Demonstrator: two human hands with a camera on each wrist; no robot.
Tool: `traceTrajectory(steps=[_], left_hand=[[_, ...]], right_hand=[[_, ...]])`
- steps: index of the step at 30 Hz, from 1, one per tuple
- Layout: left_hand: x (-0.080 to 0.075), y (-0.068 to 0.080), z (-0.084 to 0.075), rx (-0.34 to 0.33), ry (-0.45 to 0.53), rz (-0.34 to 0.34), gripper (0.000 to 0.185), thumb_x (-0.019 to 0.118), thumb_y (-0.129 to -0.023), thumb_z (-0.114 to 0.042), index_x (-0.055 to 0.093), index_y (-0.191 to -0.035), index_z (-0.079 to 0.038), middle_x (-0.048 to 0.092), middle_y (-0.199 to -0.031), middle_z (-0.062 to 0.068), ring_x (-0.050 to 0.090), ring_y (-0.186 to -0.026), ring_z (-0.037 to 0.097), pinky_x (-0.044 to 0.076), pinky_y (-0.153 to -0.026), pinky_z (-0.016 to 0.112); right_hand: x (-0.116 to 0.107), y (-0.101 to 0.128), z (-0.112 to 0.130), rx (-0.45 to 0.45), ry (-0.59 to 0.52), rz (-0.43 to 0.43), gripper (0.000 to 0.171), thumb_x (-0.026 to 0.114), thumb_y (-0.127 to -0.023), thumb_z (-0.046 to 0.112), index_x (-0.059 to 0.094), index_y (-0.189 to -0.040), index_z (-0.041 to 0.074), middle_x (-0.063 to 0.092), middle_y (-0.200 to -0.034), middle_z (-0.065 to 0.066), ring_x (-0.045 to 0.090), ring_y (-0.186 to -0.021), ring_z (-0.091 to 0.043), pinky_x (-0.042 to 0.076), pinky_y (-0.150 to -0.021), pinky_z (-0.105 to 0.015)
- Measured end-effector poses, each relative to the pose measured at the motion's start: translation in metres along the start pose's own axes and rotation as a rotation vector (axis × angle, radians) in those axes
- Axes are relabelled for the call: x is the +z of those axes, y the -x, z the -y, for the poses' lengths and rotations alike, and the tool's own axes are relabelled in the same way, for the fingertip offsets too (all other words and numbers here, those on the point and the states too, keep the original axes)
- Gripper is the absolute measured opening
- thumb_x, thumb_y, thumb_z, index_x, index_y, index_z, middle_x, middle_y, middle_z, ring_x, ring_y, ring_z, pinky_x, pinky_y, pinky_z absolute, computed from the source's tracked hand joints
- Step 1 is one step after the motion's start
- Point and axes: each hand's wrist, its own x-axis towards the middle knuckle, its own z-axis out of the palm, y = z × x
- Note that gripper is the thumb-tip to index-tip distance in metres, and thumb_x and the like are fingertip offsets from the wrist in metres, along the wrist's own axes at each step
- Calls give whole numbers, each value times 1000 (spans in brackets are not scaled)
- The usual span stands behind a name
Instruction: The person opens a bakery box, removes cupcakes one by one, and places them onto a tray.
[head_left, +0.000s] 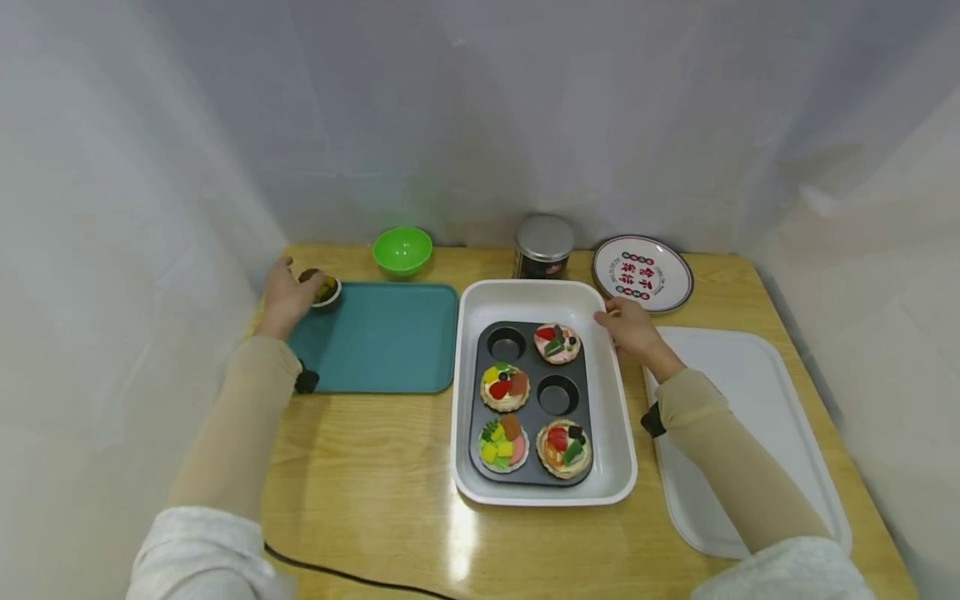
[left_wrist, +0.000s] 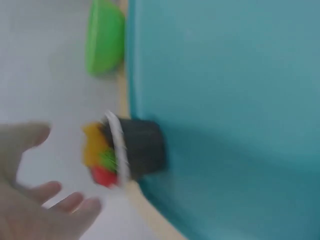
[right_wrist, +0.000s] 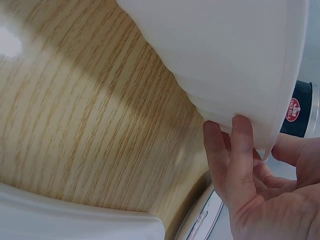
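At the far left, my left hand (head_left: 286,298) is spread just beside a small dark cup with a white rim (left_wrist: 142,147) and colourful fruit-like topping. In the left wrist view a gap shows between the fingers (left_wrist: 45,192) and the cup, which stands at the corner of the teal tray (head_left: 378,337). My right hand (head_left: 633,332) grips the far right rim of the deep white tray (head_left: 540,496); in the right wrist view its thumb and fingers (right_wrist: 241,150) pinch that rim. Inside lies a dark muffin pan (head_left: 532,400) with several topped tarts (head_left: 505,387) and two bare cups.
A green bowl (head_left: 402,250), a lidded tin (head_left: 543,242) and a printed plate (head_left: 642,273) line the back edge. To the right lies a flat white tray (head_left: 750,442), under my right forearm. A black cable (head_left: 345,573) crosses the front left of the table.
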Motion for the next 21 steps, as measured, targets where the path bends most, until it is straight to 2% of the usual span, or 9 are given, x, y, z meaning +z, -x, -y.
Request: traceTrajectory(steps=[2, 4, 6, 7, 9, 11, 15, 17, 21], left_hand=[[1, 6, -16, 48, 25, -79, 78, 51, -108, -41, 17, -167, -3, 21, -172, 26, 26, -158, 44, 30, -127, 59], [6, 13, -38, 117, 78, -143, 68, 52, -108, -32, 27, -165, -5, 31, -168, 22, 34, -154, 40, 33, -126, 54], [14, 21, -63, 198, 128, -150, 60, 54, -107, -23, 35, -161, -5, 42, -162, 22, 42, -149, 38, 37, -124, 50], [20, 26, -74, 241, 145, -126, 57, 54, -107, -20, 37, -160, -5, 46, -159, 22, 46, -147, 38, 40, -122, 49], [33, 38, -95, 314, 168, -28, 54, 54, -107, -16, 39, -158, -4, 52, -154, 24, 51, -143, 39, 45, -117, 50], [47, 52, -113, 382, 149, 101, 53, 56, -107, -16, 43, -156, -3, 56, -150, 25, 55, -139, 41, 49, -114, 52], [78, 81, -139, 470, 57, 327, 49, 59, -107, -18, 50, -152, -1, 62, -143, 23, 60, -132, 42, 52, -109, 53], [95, 93, -147, 479, -2, 414, 46, 59, -107, -18, 53, -149, 0, 64, -140, 22, 63, -129, 40, 54, -107, 52], [132, 112, -150, 461, -187, 550, 44, 60, -107, -23, 59, -144, 1, 67, -137, 21, 65, -126, 35, 56, -104, 46]], right_hand=[[-2, 0, 0, -3, 1, 1, 43, 50, -111, 25, 47, -139, -9, 60, -121, -25, 61, -84, -15, 56, -62, -25], [-4, 1, 0, -6, 8, -1, 43, 50, -111, 25, 47, -138, -8, 60, -120, -24, 60, -84, -15, 55, -62, -25], [-5, 1, -1, -9, 14, -2, 44, 50, -111, 25, 47, -138, -9, 60, -119, -24, 61, -84, -15, 55, -62, -25], [-5, 0, -1, -8, 16, -3, 43, 50, -111, 25, 48, -138, -8, 60, -120, -24, 61, -84, -15, 55, -62, -25], [-5, 0, -2, -1, 10, 0, 44, 51, -111, 26, 48, -138, -8, 60, -121, -25, 62, -86, -16, 56, -63, -25], [-4, -1, -2, 3, 2, 2, 45, 51, -111, 26, 47, -140, -8, 60, -123, -26, 63, -89, -18, 57, -65, -25], [-3, -3, -1, 1, -1, -2, 46, 51, -110, 26, 48, -141, -8, 59, -127, -26, 64, -95, -22, 58, -66, -26], [-3, -3, -1, 0, 4, -4, 46, 51, -110, 26, 48, -140, -9, 58, -127, -27, 64, -96, -23, 58, -66, -26], [-4, -4, 0, 15, 14, 4, 44, 51, -110, 24, 48, -140, -8, 58, -128, -27, 64, -94, -22, 58, -65, -26]])
